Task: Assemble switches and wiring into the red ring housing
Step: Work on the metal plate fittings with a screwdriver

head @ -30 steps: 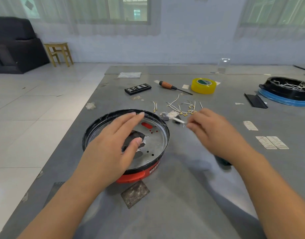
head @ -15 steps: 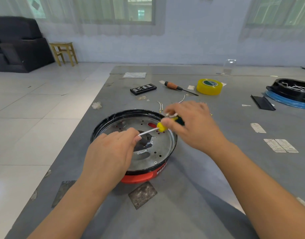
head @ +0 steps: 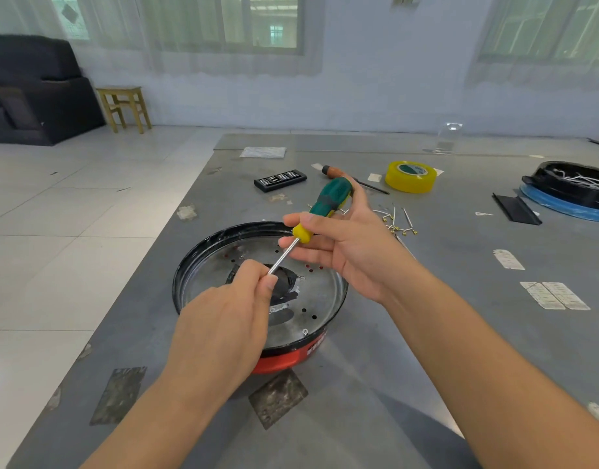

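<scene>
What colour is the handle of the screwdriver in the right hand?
Green with a yellow collar, on the screwdriver; head view.

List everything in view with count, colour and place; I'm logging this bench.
Round red ring housing with black rim and metal plate: 1, table centre.
Green-and-yellow-handled screwdriver: 1, held over the housing.
Orange-handled screwdriver: 1, far table.
Black bit case: 1, far table.
Yellow tape roll: 1, far right.
Loose white wires with brass ends: several, behind the right hand.
Black tray of wires on blue ring: 1, right edge.
Wooden stool: 1, floor.
Black sofa: 1, left.
Left hand: pinches the shaft tip.
Right hand: holds the handle.
</scene>
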A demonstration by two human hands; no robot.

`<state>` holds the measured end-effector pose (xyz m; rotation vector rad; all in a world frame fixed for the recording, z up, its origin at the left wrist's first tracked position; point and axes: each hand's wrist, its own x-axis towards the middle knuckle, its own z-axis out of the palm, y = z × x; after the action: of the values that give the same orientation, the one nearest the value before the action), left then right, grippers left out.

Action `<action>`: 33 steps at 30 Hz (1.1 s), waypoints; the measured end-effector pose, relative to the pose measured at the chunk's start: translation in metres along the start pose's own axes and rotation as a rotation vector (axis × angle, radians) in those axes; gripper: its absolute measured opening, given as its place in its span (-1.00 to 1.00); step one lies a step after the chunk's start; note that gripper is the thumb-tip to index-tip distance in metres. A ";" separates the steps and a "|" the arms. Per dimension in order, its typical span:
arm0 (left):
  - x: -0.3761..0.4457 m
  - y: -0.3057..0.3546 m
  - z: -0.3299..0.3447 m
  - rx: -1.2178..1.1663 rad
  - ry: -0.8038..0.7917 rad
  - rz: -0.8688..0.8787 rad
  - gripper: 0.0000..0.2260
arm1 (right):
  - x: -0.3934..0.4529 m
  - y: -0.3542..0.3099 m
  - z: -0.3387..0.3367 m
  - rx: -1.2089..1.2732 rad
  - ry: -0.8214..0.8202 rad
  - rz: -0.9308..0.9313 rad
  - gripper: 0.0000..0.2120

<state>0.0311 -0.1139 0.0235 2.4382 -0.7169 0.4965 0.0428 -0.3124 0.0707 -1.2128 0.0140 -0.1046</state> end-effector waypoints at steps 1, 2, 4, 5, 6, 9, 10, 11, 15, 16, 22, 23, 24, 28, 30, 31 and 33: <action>0.000 0.000 0.001 -0.005 -0.018 -0.003 -0.60 | 0.002 0.000 0.000 -0.041 0.015 -0.014 -0.15; 0.001 -0.001 0.002 -0.003 -0.035 -0.002 -0.60 | 0.004 0.001 0.001 -0.077 0.024 -0.024 -0.11; 0.000 -0.004 0.003 0.003 -0.050 0.023 -0.62 | 0.008 0.003 -0.001 -0.118 0.038 -0.033 -0.09; -0.002 -0.005 0.002 0.009 -0.057 0.044 -0.62 | 0.010 0.005 -0.003 -0.129 0.047 -0.042 -0.10; -0.004 -0.007 0.001 0.030 -0.072 0.067 -0.60 | 0.012 0.007 -0.006 -0.136 0.060 -0.055 -0.12; -0.012 -0.011 -0.001 0.140 -0.101 0.162 -0.57 | 0.015 0.010 -0.018 -0.175 0.075 -0.119 -0.19; -0.014 -0.012 -0.001 0.160 -0.093 0.194 -0.57 | 0.016 0.010 -0.022 -0.203 0.063 -0.155 -0.20; -0.015 -0.013 -0.001 0.170 -0.084 0.217 -0.57 | 0.016 0.009 -0.026 -0.236 0.053 -0.195 -0.21; -0.018 -0.015 -0.002 0.178 -0.131 0.259 -0.47 | 0.017 0.000 -0.034 -0.356 0.052 -0.329 -0.18; -0.018 -0.015 -0.003 0.183 -0.154 0.267 -0.47 | 0.017 -0.002 -0.035 -0.383 0.050 -0.353 -0.17; -0.018 -0.013 -0.004 0.205 -0.301 0.258 -0.56 | 0.014 -0.007 -0.036 -0.443 -0.033 -0.318 -0.21; -0.017 -0.013 -0.004 0.209 -0.317 0.253 -0.57 | 0.014 -0.006 -0.037 -0.453 -0.044 -0.300 -0.20; -0.017 -0.014 -0.003 0.214 -0.326 0.248 -0.57 | 0.015 -0.004 -0.037 -0.467 -0.053 -0.282 -0.19; -0.017 -0.015 -0.002 0.217 -0.350 0.239 -0.57 | 0.016 -0.001 -0.037 -0.507 -0.076 -0.234 -0.17; -0.017 -0.015 -0.002 0.221 -0.349 0.240 -0.56 | 0.016 -0.002 -0.036 -0.523 -0.079 -0.222 -0.17; -0.017 -0.015 -0.002 0.223 -0.348 0.240 -0.56 | 0.016 -0.002 -0.035 -0.534 -0.081 -0.218 -0.17; -0.017 -0.015 -0.002 0.224 -0.344 0.243 -0.56 | 0.015 -0.001 -0.034 -0.550 -0.093 -0.210 -0.17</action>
<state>0.0259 -0.0961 0.0108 2.6941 -1.1670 0.2586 0.0553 -0.3460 0.0605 -1.7660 -0.1762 -0.2381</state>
